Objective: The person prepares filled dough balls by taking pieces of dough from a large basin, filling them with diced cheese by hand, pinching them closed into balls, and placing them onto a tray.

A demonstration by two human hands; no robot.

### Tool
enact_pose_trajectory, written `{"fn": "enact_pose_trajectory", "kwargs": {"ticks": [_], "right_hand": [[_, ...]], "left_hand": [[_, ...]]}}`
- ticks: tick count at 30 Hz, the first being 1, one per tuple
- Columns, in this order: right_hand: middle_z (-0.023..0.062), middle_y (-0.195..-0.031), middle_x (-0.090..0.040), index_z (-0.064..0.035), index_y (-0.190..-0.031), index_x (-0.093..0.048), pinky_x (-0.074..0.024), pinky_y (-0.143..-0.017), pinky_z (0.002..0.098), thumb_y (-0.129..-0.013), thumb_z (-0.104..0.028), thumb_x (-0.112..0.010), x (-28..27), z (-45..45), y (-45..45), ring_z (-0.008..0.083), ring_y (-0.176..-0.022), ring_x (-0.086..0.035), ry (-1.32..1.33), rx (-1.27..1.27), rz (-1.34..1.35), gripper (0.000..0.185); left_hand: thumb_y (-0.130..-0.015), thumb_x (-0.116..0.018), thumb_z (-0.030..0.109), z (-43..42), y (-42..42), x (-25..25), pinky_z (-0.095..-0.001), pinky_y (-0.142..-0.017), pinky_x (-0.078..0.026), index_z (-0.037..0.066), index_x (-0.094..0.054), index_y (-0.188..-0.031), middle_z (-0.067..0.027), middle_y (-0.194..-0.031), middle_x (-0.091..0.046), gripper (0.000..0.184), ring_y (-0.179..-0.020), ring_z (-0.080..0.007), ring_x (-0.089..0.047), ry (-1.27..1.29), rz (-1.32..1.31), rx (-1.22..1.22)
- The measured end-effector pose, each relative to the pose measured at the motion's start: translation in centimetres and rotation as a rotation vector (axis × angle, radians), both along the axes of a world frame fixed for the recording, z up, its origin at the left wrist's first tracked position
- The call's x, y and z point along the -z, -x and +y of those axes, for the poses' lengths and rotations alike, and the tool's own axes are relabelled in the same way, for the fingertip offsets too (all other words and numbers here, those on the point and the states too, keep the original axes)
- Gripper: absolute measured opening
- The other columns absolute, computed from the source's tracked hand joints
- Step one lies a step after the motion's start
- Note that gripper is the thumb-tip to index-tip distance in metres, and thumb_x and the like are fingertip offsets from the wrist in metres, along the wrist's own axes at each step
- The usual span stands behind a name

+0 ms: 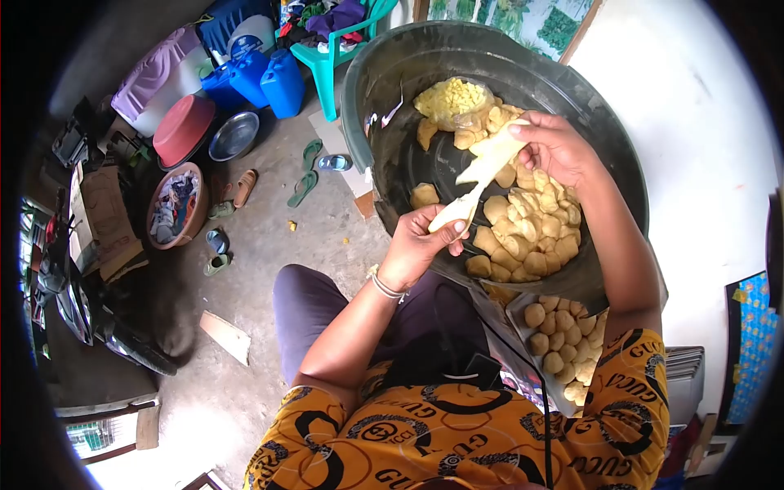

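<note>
A pale piece of dough [492, 160] is stretched between my two hands over a large dark tub [604, 114]. My left hand [426, 238] pinches its lower, narrow end. The wider upper end is gripped by my right hand [554, 147]. Below and beside my right hand, a heap of cut dough pieces [535, 224] lies in the tub. A clear bag of small yellow cubes [456, 100] rests at the tub's far side, near more dough lumps. Round dough balls [563, 339] sit in rows on a tray by my lap.
Blue jugs [283, 83], a red basin [184, 131] and a metal bowl [234, 136] stand at the upper left. Slippers [302, 188] and a basket of clothes [175, 204] are on the floor. A green chair [327, 61] holds clothes behind the tub.
</note>
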State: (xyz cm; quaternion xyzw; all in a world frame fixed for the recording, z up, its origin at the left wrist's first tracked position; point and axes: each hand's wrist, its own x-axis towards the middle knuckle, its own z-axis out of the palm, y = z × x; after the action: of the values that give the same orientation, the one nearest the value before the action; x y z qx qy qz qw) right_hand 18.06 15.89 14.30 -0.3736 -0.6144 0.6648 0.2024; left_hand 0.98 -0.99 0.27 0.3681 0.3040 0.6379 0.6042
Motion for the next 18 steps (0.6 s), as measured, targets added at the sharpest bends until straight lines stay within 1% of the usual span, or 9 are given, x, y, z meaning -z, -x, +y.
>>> {"fn": "enact_pose_trajectory", "kwargs": {"ticks": [3, 4, 7, 8, 11, 12, 15, 16, 18], "right_hand": [[0.0043, -0.082, -0.060, -0.0028, -0.100, -0.056, -0.0468, -0.061, 0.0222, -0.084, -0.020, -0.066, -1.3, 3.1, -1.4, 0.0097, -0.071, -0.057, -0.101, 0.108, 0.121, 0.024], [0.0041, -0.084, -0.059, -0.0043, -0.098, -0.056, -0.0480, -0.066, 0.0242, -0.085, -0.022, -0.065, -2.1, 3.3, -2.0, 0.0119, -0.079, -0.057, -0.125, 0.179, 0.125, 0.024], [0.0055, -0.088, -0.059, -0.0052, -0.099, -0.056, -0.0493, -0.069, 0.0265, -0.085, -0.022, -0.065, -2.0, 2.9, -2.7, 0.0147, -0.081, -0.058, -0.132, 0.244, 0.127, 0.024], [0.0069, -0.093, -0.060, -0.0053, -0.101, -0.055, -0.0503, -0.072, 0.0288, -0.085, -0.022, -0.065, -1.7, 2.7, -2.7, 0.0165, -0.083, -0.059, -0.139, 0.190, 0.059, 0.025], [0.0085, -0.098, -0.060, -0.0048, -0.104, -0.054, -0.0505, -0.074, 0.0299, -0.086, -0.021, -0.064, -0.3, 2.4, -2.2, 0.0163, -0.084, -0.059, -0.092, -0.053, 0.011, 0.027], [0.0093, -0.101, -0.060, -0.0032, -0.106, -0.054, -0.0514, -0.075, 0.0296, -0.086, -0.018, -0.063, -0.3, 1.7, -1.6, 0.0170, -0.087, -0.060, -0.066, -0.116, -0.005, 0.026], [0.0096, -0.101, -0.061, -0.0010, -0.105, -0.054, -0.0522, -0.076, 0.0289, -0.086, -0.015, -0.063, 0.2, -0.3, -0.1, 0.0172, -0.090, -0.061, -0.036, -0.332, -0.026, 0.025], [0.0090, -0.102, -0.061, 0.0003, -0.104, -0.054, -0.0530, -0.076, 0.0286, -0.086, -0.012, -0.062, 0.7, -0.9, 0.5, 0.0172, -0.092, -0.061, -0.019, -0.371, -0.074, 0.024], [0.0058, -0.097, -0.061, -0.0010, -0.101, -0.057, -0.0499, -0.075, 0.0270, -0.083, -0.010, -0.064, 2.0, -2.1, 1.7, 0.0129, -0.088, -0.059, -0.114, -0.485, -0.170, 0.021]], "left_hand": [[-0.085, -0.066, 0.011, -0.6, 0.1, 0.4, -0.0244, -0.062, -0.048, -0.002, -0.061, -0.096, -0.0060, -0.077, -0.064, 0.018, -0.063, -0.0117, -0.058, 0.047, 0.036, -0.018], [-0.084, -0.066, 0.011, -0.5, 0.4, 1.2, -0.0232, -0.069, -0.048, -0.002, -0.058, -0.107, -0.0065, -0.090, -0.064, 0.028, -0.075, -0.0123, -0.060, 0.019, 0.098, 0.028], [-0.083, -0.068, 0.014, -0.6, -0.8, 0.5, -0.0259, -0.082, -0.047, 0.001, -0.045, -0.128, -0.0098, -0.112, -0.057, 0.052, -0.096, -0.0159, -0.057, -0.167, 0.428, -0.112], [-0.081, -0.071, 0.023, -0.8, -0.4, -0.1, -0.0316, -0.098, -0.038, -0.003, -0.029, -0.138, -0.0143, -0.126, -0.046, 0.075, -0.115, -0.0213, -0.047, -0.138, 0.655, -0.048], [-0.080, -0.072, 0.026, -0.2, -0.6, 0.2, -0.0341, -0.101, -0.034, -0.003, -0.025, -0.140, -0.0161, -0.131, -0.043, 0.081, -0.119, -0.0233, -0.044, -0.166, 0.727, -0.157], [-0.084, -0.068, 0.031, 0.0, -0.7, 0.6, -0.0319, -0.099, -0.036, -0.004, -0.029, -0.138, -0.0159, -0.129, -0.045, 0.075, -0.117, -0.0213, -0.046, -0.137, 0.564, -0.167], [-0.088, -0.058, 0.040, 0.3, -0.2, 0.8, -0.0349, -0.096, -0.039, 0.000, -0.032, -0.137, -0.0155, -0.124, -0.051, 0.069, -0.110, -0.0238, -0.053, -0.021, 0.225, -0.027], [-0.090, -0.054, 0.044, 0.2, -0.2, 0.8, -0.0352, -0.093, -0.043, -0.004, -0.039, -0.130, -0.0168, -0.118, -0.055, 0.064, -0.106, -0.0226, -0.055, -0.029, 0.150, -0.024], [-0.090, -0.057, 0.039, 0.2, 0.0, 1.0, -0.0331, -0.086, -0.047, -0.004, -0.045, -0.122, -0.0157, -0.109, -0.058, 0.055, -0.096, -0.0202, -0.060, -0.016, 0.025, 0.002]]}}
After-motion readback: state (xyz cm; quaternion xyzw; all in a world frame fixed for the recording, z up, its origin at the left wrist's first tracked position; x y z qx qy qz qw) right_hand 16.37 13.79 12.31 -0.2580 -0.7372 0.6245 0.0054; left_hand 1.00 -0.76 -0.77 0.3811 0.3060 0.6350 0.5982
